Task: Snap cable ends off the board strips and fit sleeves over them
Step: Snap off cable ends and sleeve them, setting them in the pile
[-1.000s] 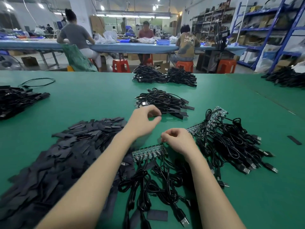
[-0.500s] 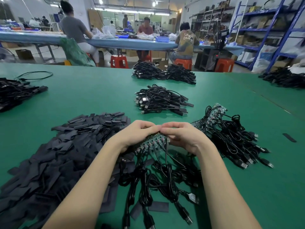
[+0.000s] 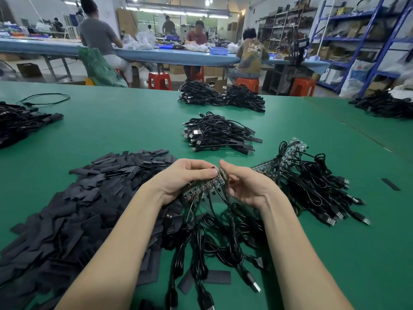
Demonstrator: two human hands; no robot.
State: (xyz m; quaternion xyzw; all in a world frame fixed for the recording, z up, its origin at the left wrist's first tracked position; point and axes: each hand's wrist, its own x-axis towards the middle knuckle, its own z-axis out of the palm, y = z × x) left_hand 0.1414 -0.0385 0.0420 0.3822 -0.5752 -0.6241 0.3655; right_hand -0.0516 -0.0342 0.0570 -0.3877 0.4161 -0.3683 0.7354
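The left hand (image 3: pixel 190 175) grips the near board strip (image 3: pixel 202 186) from above, thumb pressed on its far end, and its fingers cover much of the strip's top edge. The right hand (image 3: pixel 243 184) pinches the last piece at that same end between thumb and fingertips; the piece is mostly hidden behind the fingers, so whether it is already parted from the strip cannot be told. The strip is held just above the green table (image 3: pixel 134 121), tilted, a narrow dark board with small red and silver parts along it. Black cables (image 3: pixel 214 238) hang from it in loops down to the table between the forearms, their plugs lying toward the near edge, one blurred at the bottom.

Left of the hands lies a wide heap of flat black sleeves (image 3: pixel 78 209), cut off by the frame's lower left corner. Right of the hands is a second pile of board strips with cables (image 3: pixel 312 182), tangled so that single strips are hard to pick out. Beyond the hands sits a bundle of sleeved cables (image 3: pixel 219 133). One loose sleeve (image 3: pixel 390 184) lies apart at the far right.
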